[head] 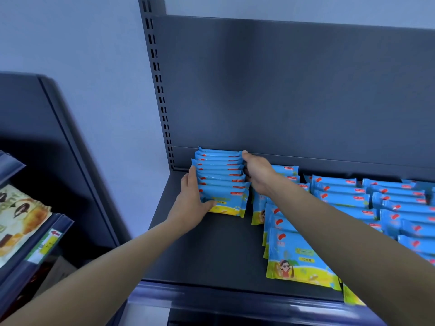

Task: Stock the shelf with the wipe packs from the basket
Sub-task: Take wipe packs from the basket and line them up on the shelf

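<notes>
A row of several blue and yellow wipe packs (pixel 221 180) stands upright at the back left of the dark shelf (pixel 211 250). My left hand (pixel 191 201) presses on the row's left side, its thumb on the front pack. On the right side my right hand (pixel 257 172) holds the row, fingertips at the rearmost pack. Further rows of the same packs (pixel 341 196) fill the shelf to the right; my right forearm hides part of them. No basket is in view.
The shelf's grey back panel (pixel 294 90) and slotted upright (pixel 160 90) rise behind the packs. A price rail (pixel 235 297) runs along the shelf's front edge. To the left stands another shelf unit with snack bags (pixel 18 217).
</notes>
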`<state>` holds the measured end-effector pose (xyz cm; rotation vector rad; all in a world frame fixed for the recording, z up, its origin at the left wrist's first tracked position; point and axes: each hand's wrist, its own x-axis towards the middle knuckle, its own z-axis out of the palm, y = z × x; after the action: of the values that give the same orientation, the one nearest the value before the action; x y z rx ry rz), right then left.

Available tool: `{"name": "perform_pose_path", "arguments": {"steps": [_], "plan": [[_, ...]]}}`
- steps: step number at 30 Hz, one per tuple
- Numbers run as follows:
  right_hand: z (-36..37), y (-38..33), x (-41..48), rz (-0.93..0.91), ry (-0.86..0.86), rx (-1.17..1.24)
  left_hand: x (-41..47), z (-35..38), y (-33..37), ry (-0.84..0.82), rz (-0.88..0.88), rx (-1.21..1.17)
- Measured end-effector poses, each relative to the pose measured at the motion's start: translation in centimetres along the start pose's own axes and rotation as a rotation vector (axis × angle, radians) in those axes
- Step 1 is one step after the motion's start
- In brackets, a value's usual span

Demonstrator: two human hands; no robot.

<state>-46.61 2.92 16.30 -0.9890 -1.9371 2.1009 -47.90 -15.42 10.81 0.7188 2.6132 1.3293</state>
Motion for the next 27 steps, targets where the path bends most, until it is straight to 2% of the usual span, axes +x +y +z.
{"name": "perform_pose_path", "arguments": {"steps": [5, 13, 27], "plan": [[0.0, 0.0, -0.4, 0.053, 0.001, 0.105, -0.4, 0.8, 0.6, 0.043, -0.007, 0.052], [-0.3, 0.0, -1.2, 0.058, -0.049, 0.191, -0.4, -0.1, 0.7, -0.042, -0.035, -0.058], [-3.2, -1.0, -2.8, -0.070, -0.063, 0.057, 0.3, -0.4, 1.1, -0.058, -0.026, 0.107]]}}
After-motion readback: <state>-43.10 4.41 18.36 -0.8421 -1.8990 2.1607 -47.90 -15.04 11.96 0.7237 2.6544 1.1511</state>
